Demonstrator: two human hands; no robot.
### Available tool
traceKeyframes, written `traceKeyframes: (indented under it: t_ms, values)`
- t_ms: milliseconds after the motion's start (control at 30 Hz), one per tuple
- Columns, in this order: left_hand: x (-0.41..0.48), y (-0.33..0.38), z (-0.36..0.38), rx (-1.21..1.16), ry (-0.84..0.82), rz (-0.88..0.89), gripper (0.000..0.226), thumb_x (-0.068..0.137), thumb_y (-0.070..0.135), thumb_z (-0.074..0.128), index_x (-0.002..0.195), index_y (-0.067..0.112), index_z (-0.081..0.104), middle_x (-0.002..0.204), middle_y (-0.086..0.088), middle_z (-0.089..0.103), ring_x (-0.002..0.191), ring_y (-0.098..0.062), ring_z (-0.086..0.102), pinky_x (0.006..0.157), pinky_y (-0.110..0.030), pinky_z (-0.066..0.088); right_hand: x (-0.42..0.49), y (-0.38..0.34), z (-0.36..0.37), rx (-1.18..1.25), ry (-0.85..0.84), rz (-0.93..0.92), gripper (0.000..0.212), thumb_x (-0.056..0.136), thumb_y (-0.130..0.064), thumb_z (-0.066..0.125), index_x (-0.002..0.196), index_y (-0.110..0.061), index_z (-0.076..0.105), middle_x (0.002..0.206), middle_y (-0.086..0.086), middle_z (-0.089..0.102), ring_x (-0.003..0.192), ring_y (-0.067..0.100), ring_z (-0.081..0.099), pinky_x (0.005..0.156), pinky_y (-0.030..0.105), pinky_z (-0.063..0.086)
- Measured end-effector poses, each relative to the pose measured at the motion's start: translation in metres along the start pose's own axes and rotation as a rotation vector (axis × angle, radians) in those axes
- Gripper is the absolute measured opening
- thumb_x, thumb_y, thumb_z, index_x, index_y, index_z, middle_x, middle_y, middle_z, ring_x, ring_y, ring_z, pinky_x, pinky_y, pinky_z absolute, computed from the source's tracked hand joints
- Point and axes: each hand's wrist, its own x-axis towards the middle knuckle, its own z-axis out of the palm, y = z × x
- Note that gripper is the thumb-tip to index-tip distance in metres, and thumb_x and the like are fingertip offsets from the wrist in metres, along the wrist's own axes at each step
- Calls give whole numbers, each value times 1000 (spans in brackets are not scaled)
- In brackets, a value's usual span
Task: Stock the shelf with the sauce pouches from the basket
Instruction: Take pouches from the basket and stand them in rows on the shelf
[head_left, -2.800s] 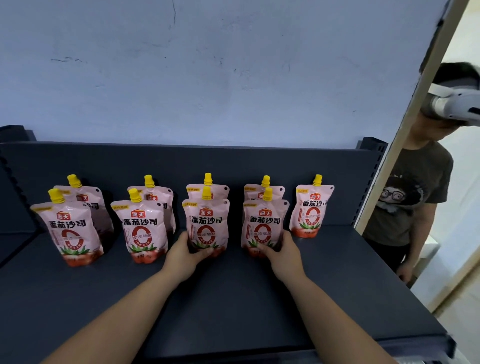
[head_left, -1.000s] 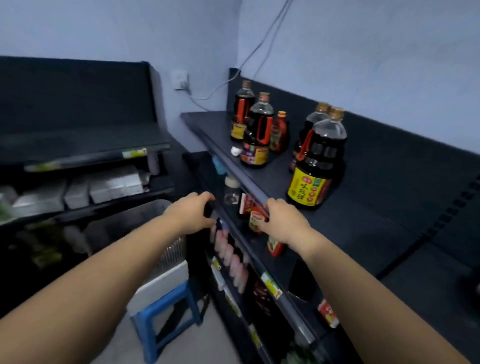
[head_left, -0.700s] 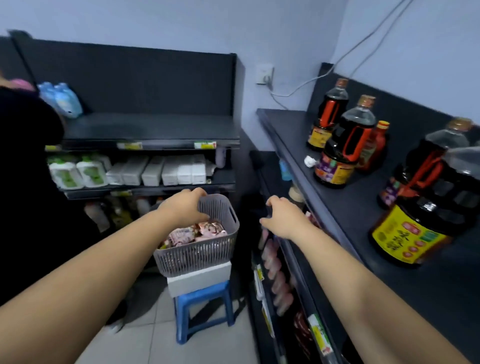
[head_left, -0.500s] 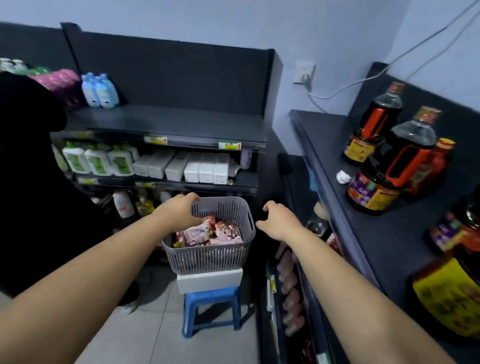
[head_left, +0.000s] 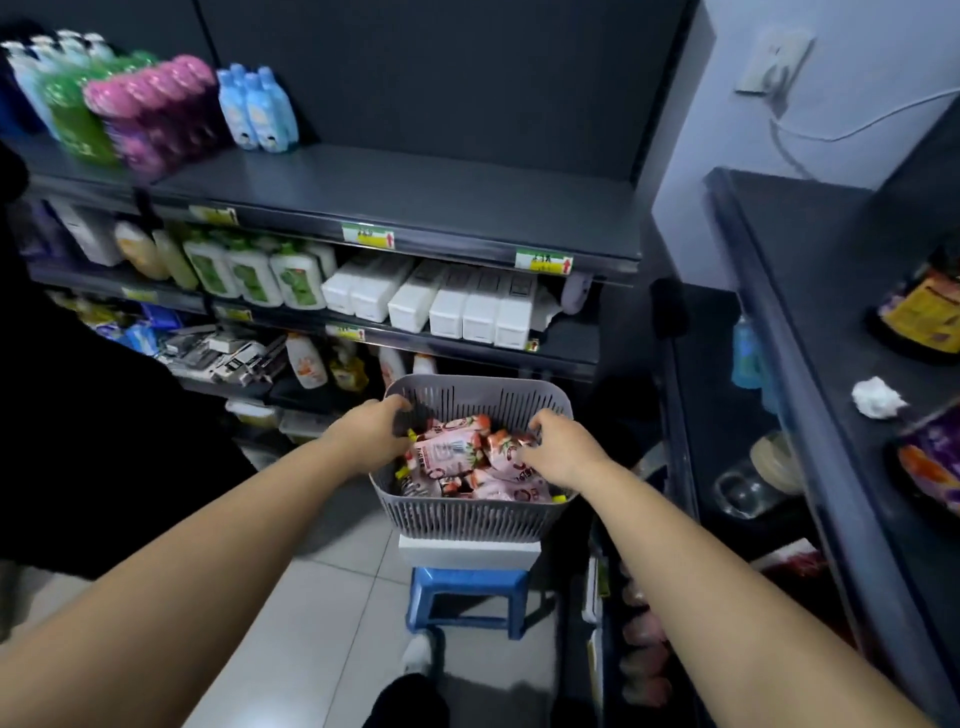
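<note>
Store aisle, dark shelving on both sides. Grey basket (head_left: 467, 512) sits on a white box (head_left: 467, 553) on a blue stool (head_left: 467, 581), full of pink sauce pouches (head_left: 447, 451). Your left hand (head_left: 371, 434) and right hand (head_left: 558, 449) are both in it, fingers curled among the pouches; can't tell if either grips one.

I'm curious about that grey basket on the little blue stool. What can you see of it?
The basket is grey plastic by the look of it, with slotted walls and a rounded rim, open on top. It stands upright on a white box, which rests on a blue stool. Pink pouches with yellow caps lie heaped inside. The left hand is at its left rim, the right hand on the pouches; whether either grips cannot be told.
</note>
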Motion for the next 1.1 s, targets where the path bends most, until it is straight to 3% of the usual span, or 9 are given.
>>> traceKeyframes:
  t_ms: [300,600,767,900,1100]
  values:
    - [121,-33,21,-31,-157,46,49,90,30,61,136,17,46,128,-16,58,114,-32,59,92,-36,48,91,-12,32,6,-64,76,44,93,-35,59,131,-14,50,130,8,55,113,26,57,89,34,48]
    - [184,-50,85,-121,-364,-61,64,86,26,68,143,17,41,136,-16,55,120,-32,56,95,-32,46,168,0,95,24,-214,129,41,87,-32,66,124,-19,53,126,3,61,108,22,61,93,38,51]
    - [199,-67,114,-204,-385,-146,65,87,27,66,146,23,38,133,-11,56,111,-26,59,84,-29,47,214,3,130,-81,-227,65,63,87,-28,66,144,-24,38,144,7,49,123,29,53,99,39,45]
    - [203,-72,133,-309,-401,-235,58,88,25,64,140,21,41,115,-9,64,89,-21,61,68,-26,46,238,1,159,-134,-313,-13,80,88,-8,62,154,-27,22,162,2,23,142,30,33,112,42,38]
    - [200,-71,158,-706,-386,-435,40,89,17,65,125,10,49,98,-11,65,71,-18,57,62,-27,43,248,1,185,-260,-198,-64,70,82,10,52,145,-18,36,150,8,32,143,35,23,113,49,33]
